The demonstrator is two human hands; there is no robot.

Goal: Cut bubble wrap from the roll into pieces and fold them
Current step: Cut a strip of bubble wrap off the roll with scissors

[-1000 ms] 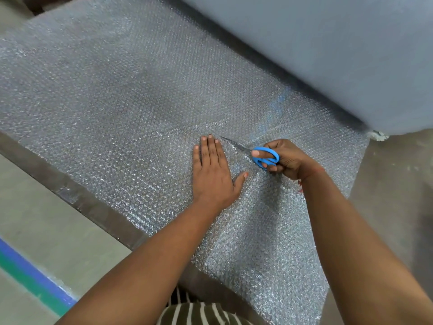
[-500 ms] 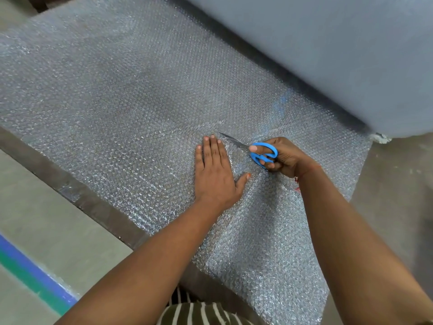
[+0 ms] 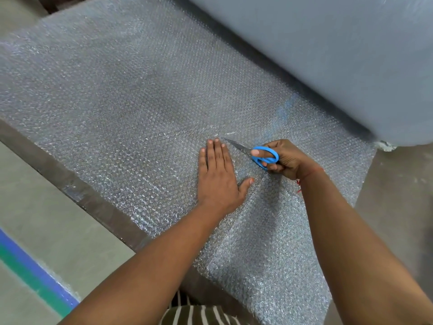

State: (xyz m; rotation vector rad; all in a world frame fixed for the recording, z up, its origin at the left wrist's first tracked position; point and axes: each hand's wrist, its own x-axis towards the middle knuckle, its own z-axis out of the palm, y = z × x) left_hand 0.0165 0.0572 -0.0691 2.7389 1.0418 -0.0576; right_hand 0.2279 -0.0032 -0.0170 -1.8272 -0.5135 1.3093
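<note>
A wide sheet of clear bubble wrap (image 3: 131, 95) lies unrolled across the floor, coming off a big grey roll (image 3: 328, 55) at the upper right. My left hand (image 3: 219, 177) presses flat on the sheet, fingers together and thumb out. Just to its right, my right hand (image 3: 284, 159) grips blue-handled scissors (image 3: 263, 157). Their metal blades point up-left along a cut line, tips beside my left fingertips. The part of the sheet near me is wrinkled and lifted.
A dark strip (image 3: 77, 191) runs diagonally along the sheet's left edge over the grey floor. Blue and green floor tape (image 3: 35, 275) crosses the lower left corner. Striped clothing (image 3: 194, 313) shows at the bottom. Bare floor (image 3: 398, 195) lies to the right of the sheet.
The scissors and my right hand have crept up-left along the cut. My left hand stays pressed flat in nearly the same spot on the sheet.
</note>
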